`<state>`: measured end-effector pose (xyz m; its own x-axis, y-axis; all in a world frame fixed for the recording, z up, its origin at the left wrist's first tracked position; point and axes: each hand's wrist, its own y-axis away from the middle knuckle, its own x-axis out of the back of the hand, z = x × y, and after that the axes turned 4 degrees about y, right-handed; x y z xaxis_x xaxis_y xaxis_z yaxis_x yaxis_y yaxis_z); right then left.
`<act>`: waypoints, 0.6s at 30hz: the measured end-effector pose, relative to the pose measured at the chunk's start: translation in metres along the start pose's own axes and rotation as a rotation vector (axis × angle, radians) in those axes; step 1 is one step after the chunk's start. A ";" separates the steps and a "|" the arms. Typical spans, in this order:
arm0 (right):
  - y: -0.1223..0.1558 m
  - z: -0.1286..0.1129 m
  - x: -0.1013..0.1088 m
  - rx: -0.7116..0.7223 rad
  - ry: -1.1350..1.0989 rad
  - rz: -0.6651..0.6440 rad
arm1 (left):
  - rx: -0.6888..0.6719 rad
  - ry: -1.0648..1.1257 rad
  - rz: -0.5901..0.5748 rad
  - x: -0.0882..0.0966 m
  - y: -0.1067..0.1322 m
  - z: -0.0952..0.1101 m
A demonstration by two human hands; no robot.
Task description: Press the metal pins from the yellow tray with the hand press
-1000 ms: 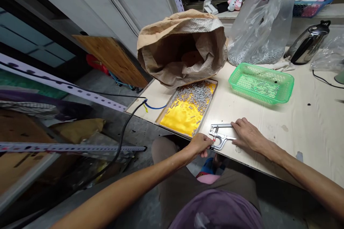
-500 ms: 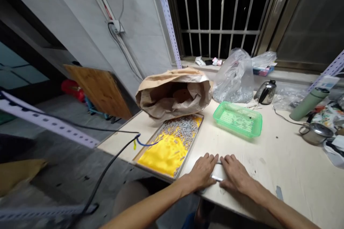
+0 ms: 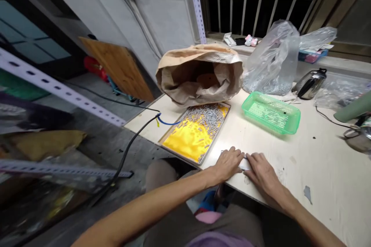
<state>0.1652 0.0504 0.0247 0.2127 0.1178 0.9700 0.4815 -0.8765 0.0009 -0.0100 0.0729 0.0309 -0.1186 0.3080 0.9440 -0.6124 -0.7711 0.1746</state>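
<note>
At the table's front edge, a small flat pale piece with a thin metallic-looking edge shows between my two hands. My left hand grips its left side, fingers curled and pressed together. On the other side my right hand is closed over its right end. Most of the piece is covered by my fingers, so its kind cannot be made out. Left of my hands lies a shallow tray with a yellow lining and many small metal pins heaped towards its far end.
An open brown paper bag lies behind the tray. A green plastic basket sits right of it, near a clear bag of small metal parts and a steel kettle. A black cable hangs at the table's left.
The view has tilted down and shifted left, so the table's things sit higher and further right. Both hands still grip the flat piece, which now shows less between them.
</note>
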 end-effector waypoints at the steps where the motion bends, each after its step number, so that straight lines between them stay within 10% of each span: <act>1: -0.001 0.007 0.000 0.046 -0.007 0.016 | 0.004 -0.004 0.074 -0.008 0.005 0.002; 10: -0.039 0.043 0.001 0.045 0.065 0.051 | -0.163 0.110 0.393 -0.062 0.046 0.033; 14: -0.059 0.014 0.012 0.087 0.160 0.015 | -0.172 0.136 0.402 -0.058 0.042 0.032; 18: -0.068 -0.035 0.006 0.492 0.131 -0.064 | -0.227 0.134 0.378 -0.057 0.049 0.031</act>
<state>0.1038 0.0942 0.0392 0.0765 0.0770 0.9941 0.8402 -0.5418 -0.0227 -0.0085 0.0004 -0.0054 -0.4572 0.1094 0.8826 -0.6606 -0.7062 -0.2546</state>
